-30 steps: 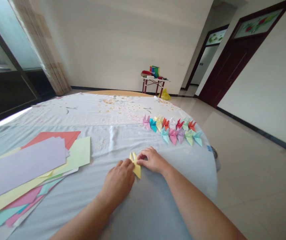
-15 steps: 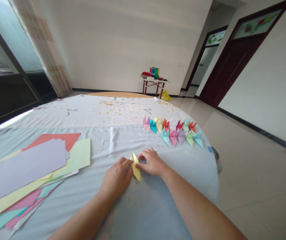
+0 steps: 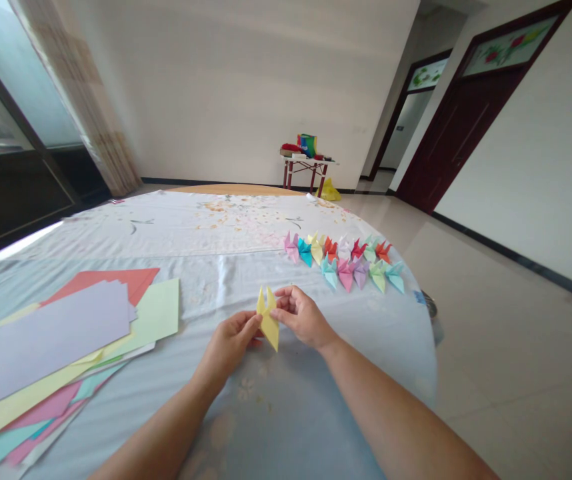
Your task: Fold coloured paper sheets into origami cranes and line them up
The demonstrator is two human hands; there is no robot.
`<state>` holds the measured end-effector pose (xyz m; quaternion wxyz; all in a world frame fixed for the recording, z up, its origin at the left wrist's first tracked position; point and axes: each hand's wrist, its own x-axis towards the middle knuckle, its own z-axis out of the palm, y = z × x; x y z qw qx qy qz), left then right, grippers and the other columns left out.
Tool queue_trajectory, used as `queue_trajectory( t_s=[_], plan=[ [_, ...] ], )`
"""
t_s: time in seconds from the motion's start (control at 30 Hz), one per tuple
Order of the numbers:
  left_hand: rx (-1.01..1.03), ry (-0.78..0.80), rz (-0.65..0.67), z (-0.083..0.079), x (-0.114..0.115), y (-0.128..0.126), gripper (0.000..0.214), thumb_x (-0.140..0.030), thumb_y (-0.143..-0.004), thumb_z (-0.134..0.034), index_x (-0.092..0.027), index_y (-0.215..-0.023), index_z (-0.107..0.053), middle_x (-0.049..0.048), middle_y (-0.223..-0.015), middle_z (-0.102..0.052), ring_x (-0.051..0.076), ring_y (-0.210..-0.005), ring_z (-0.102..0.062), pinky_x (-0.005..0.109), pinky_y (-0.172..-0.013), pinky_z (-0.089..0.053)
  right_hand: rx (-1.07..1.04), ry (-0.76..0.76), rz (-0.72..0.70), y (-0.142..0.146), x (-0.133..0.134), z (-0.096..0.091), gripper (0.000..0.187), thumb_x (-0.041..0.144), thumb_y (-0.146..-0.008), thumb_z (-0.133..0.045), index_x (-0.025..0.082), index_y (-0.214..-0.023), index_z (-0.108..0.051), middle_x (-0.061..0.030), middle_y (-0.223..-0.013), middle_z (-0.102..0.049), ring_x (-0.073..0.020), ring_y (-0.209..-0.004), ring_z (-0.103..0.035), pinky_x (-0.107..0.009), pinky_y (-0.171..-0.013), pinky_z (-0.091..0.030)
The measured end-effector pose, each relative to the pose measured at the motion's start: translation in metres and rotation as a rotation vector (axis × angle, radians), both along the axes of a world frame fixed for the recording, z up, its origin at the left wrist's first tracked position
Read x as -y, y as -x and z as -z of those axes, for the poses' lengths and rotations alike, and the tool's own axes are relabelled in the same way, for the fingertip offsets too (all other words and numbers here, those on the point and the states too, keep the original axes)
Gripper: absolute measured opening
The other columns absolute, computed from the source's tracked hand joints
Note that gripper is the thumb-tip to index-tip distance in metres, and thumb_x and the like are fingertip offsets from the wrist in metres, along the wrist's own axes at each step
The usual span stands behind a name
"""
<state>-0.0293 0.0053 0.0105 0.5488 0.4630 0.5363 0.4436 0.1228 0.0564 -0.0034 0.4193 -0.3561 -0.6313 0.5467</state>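
Note:
A yellow folded paper piece is held up between both hands, its two narrow points upward and its single broad point down. My left hand pinches its left edge between thumb and fingers. On the other side, my right hand grips the right edge near the upper points, thumb in front. Beyond my right hand, several finished origami cranes in many colours stand in two rows, among them a pink crane and a light green crane.
Loose coloured paper sheets lie piled at the left, a lavender sheet on top and a red sheet behind. A pale flowered cloth covers the round table. A small side table stands by the far wall.
Both hands have lifted the yellow paper piece a little off the cloth and tipped it upright, so its face shows more. The cranes and sheets stay in place.

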Motion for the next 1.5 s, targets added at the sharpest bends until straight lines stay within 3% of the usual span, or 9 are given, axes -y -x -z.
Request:
queue_trajectory(
  t_s=[0.2,0.37,0.57,1.1,1.37,1.5],
  plan=[
    [0.140,0.088,0.054,-0.010,0.007,-0.003,0.041,-0.051,-0.066,-0.059,-0.012,-0.079,-0.064,0.0061,-0.070,-0.068,0.016,-0.064,-0.062,0.026,-0.063,-0.048,-0.011,-0.009,0.019,0.003,0.003,-0.001,0.032,0.029,-0.069,-0.064,0.019,-0.095,-0.047,0.0019,-0.075,-0.055,-0.0099,-0.068,-0.055,-0.024,-0.065,-0.045],
    [0.151,0.095,0.016,-0.004,0.002,0.000,0.039,-0.047,-0.061,-0.065,-0.012,-0.080,-0.065,0.0051,-0.068,-0.068,0.016,-0.063,-0.063,0.026,-0.061,-0.048,0.024,-0.020,0.010,0.000,0.003,0.000,0.033,0.033,-0.072,-0.062,0.018,-0.097,-0.047,0.0017,-0.074,-0.054,-0.0104,-0.068,-0.055,-0.024,-0.067,-0.045],
    [0.221,0.072,-0.053,0.002,0.000,0.002,0.034,-0.042,-0.062,-0.068,-0.012,-0.076,-0.066,0.0041,-0.066,-0.069,0.015,-0.061,-0.063,0.028,-0.065,-0.050,0.061,0.083,-0.100,-0.002,0.004,0.001,0.044,0.037,-0.066,-0.068,0.017,-0.099,-0.047,0.0047,-0.068,-0.052,-0.0088,-0.060,-0.053,-0.023,-0.061,-0.044],
    [0.159,0.067,-0.057,0.000,0.000,0.001,0.036,-0.043,-0.057,-0.071,-0.012,-0.074,-0.065,0.0031,-0.062,-0.067,0.015,-0.060,-0.061,0.025,-0.060,-0.047,0.064,0.137,-0.143,-0.006,0.002,-0.005,0.040,0.040,-0.062,-0.071,0.013,-0.087,-0.056,0.0010,-0.065,-0.059,-0.0099,-0.058,-0.055,-0.024,-0.060,-0.044],
    [0.164,0.038,0.001,0.003,0.002,0.001,0.032,-0.043,-0.065,-0.066,-0.012,-0.073,-0.063,0.0018,-0.063,-0.063,0.011,-0.054,-0.052,0.021,-0.052,-0.038,0.064,0.148,-0.246,-0.005,0.007,-0.009,0.035,0.040,-0.063,-0.071,0.014,-0.081,-0.057,0.0019,-0.064,-0.058,-0.0091,-0.056,-0.053,-0.022,-0.056,-0.041],
    [0.250,0.084,0.077,-0.001,0.006,0.000,0.031,-0.042,-0.070,-0.063,-0.013,-0.079,-0.063,0.0000,-0.063,-0.059,0.010,-0.054,-0.050,0.021,-0.052,-0.037,0.026,0.110,-0.155,-0.008,0.006,-0.014,0.032,0.044,-0.070,-0.063,0.014,-0.079,-0.059,-0.0004,-0.070,-0.060,-0.0090,-0.059,-0.054,-0.023,-0.059,-0.041]
  ],
)
